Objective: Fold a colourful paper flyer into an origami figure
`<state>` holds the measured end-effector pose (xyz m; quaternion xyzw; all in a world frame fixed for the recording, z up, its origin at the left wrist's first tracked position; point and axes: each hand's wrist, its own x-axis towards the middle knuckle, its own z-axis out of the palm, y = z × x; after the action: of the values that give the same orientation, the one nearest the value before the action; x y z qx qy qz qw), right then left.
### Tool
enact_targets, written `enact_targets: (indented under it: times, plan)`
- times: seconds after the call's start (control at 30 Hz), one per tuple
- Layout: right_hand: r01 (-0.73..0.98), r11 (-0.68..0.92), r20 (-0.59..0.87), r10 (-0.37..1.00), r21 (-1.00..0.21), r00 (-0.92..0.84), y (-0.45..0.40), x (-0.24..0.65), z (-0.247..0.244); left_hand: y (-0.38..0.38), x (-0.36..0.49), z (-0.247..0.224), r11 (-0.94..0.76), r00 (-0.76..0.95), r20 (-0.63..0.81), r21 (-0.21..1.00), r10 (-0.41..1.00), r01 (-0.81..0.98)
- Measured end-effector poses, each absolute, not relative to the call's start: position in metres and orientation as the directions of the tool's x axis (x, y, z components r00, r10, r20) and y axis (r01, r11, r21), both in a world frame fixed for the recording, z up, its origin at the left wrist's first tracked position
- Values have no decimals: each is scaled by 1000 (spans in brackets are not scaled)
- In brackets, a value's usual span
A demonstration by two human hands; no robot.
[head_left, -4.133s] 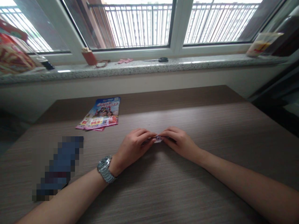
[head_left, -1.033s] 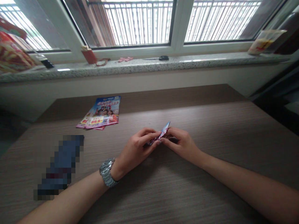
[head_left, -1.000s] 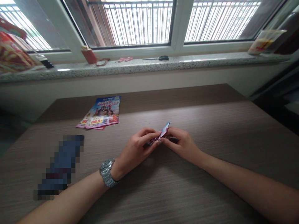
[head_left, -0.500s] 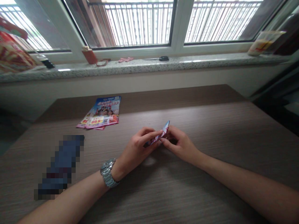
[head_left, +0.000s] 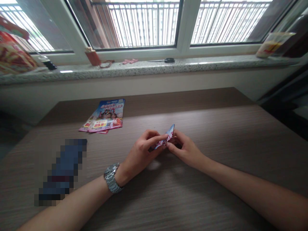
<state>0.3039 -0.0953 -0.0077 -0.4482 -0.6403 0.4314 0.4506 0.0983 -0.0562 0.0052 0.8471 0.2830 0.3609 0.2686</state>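
Between my two hands is a small piece of folded printed paper (head_left: pixel 170 132), blue and pink with a pointed corner sticking up. My left hand (head_left: pixel 146 146), with a metal watch (head_left: pixel 112 178) on its wrist, is closed on the paper's left part, forefinger laid along the top. On the right side, the thumb and fingers of my right hand (head_left: pixel 184 146) pinch the paper near its corner. Fingers hide much of the paper's lower part. A few printed flyers (head_left: pixel 107 115) lie overlapping on the table (head_left: pixel 202 199), to the left beyond my hands.
A pixelated dark blue oblong (head_left: pixel 64 168) lies beside my left forearm. Along the stone windowsill (head_left: pixel 144 69) are scissors (head_left: pixel 169 60), pink pieces (head_left: pixel 130 61), a red-brown case (head_left: pixel 93 57), a plastic cup (head_left: pixel 270 46) and a red food bag (head_left: pixel 14 54).
Both hands keep their hold on the folded paper and stay in nearly the same place. The paper's raised corner has turned slightly, showing a little more of its blue face.
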Motion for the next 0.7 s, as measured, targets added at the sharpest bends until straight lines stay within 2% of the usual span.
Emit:
enact_targets:
  times: [0.7]
  plan:
    - [193, 228, 191, 963, -954, -193, -94, 303, -7, -58, 97, 11, -644, 597, 401, 716, 695, 269]
